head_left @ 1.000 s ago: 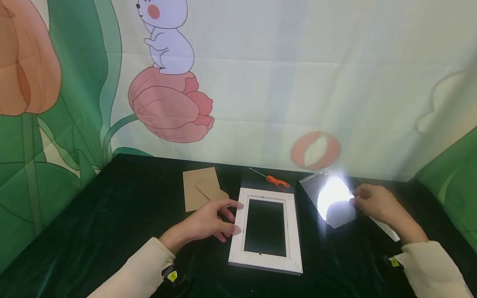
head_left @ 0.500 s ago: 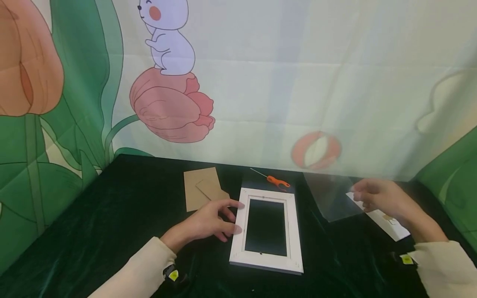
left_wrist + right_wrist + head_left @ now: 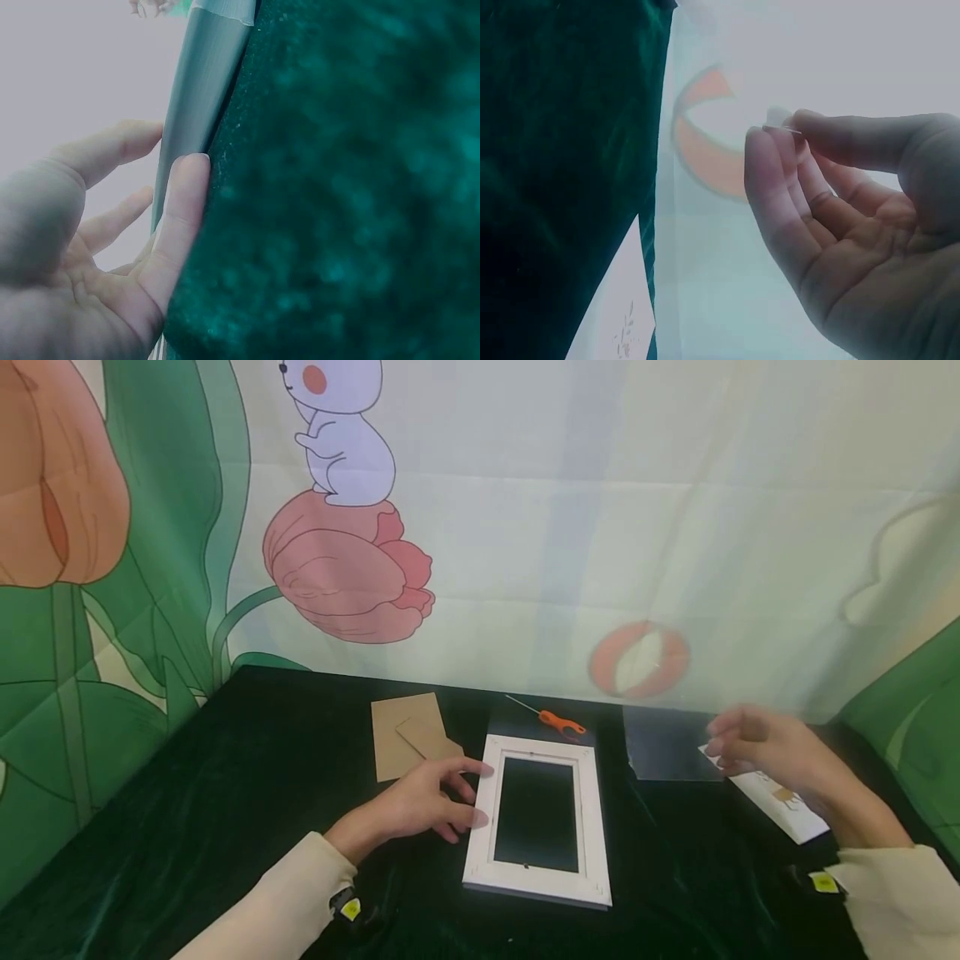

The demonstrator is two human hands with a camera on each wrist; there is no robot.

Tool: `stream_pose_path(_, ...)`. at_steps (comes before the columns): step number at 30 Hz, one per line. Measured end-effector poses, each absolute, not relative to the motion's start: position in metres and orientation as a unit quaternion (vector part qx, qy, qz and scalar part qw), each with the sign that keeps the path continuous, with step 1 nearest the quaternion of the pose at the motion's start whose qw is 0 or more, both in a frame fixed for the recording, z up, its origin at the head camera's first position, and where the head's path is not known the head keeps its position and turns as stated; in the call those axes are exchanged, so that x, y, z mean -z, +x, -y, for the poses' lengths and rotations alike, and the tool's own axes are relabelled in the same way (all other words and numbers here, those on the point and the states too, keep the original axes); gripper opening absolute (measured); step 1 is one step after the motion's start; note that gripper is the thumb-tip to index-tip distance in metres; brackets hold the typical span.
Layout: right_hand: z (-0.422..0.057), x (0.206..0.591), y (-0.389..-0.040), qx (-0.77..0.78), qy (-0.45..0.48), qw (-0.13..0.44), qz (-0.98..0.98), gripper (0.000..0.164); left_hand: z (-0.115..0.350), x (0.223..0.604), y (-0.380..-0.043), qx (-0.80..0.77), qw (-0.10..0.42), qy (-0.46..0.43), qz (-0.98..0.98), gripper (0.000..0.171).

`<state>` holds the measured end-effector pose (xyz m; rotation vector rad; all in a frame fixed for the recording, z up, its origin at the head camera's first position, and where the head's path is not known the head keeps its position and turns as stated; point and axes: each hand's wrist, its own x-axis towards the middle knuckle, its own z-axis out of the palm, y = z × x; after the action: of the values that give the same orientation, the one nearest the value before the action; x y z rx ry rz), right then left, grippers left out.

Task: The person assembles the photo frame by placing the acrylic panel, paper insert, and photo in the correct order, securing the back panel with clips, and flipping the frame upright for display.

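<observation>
— Pale tulip-print curtain [image 3: 510, 527] behind, dark green velvety cloth [image 3: 225, 760] below. So where's the frame at?
— White rectangular picture frame [image 3: 593, 827] is laid flat on the cloth, its left bar touched by the loosely spread fingers of the left hand [image 3: 427, 802], probably so it's kept from sliding.
— And that thin, clear, plastic-looking sheet [image 3: 663, 745]?
— Pinched by its edge between thumb and fingertips of the right hand [image 3: 776, 756], right of the frame, maybe so smudges are avoided.

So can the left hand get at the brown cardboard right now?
Probably yes: the left hand touches the white picture frame, but the brown cardboard lies close beyond that hand, with nothing visible blocking the way.
</observation>
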<state>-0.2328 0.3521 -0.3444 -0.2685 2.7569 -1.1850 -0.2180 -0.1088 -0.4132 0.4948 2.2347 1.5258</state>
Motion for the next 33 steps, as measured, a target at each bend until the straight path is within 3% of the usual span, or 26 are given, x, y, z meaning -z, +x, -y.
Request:
stream_pose_path(21, -0.318, 0.329, -0.221, 0.453, -0.13, 0.059, -0.88, 0.03, 0.109, 0.413, -0.219, -0.544, 0.19, 0.181, -0.797, 0.065)
stream_pose_path(33, -0.299, 0.329, -0.215, 0.491, -0.144, 0.061, -0.857, 0.035, 0.109, 0.414, -0.219, -0.544, 0.19, 0.183, -0.796, 0.066)
